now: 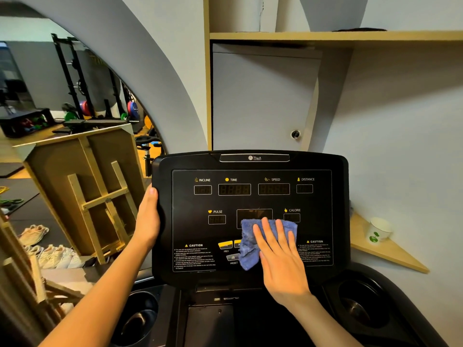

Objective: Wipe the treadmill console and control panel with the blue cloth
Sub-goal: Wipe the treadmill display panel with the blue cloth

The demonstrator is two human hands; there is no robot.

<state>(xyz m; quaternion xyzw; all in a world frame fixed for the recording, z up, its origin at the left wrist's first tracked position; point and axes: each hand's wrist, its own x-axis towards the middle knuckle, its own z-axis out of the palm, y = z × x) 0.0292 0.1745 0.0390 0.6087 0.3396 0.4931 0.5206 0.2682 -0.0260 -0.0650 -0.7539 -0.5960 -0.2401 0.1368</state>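
Observation:
The black treadmill console fills the middle of the view, with dark displays labelled incline, time, speed, distance, pulse and calorie. My right hand lies flat, fingers spread, pressing the blue cloth against the lower centre of the control panel. The cloth covers some of the yellow buttons and part of the centre display. My left hand grips the console's left edge, thumb on the front face.
Two round cup holders sit below the console on either side. A paper cup stands on a wooden corner shelf at the right. A wooden frame and several shoes are at the left. A cabinet door is behind.

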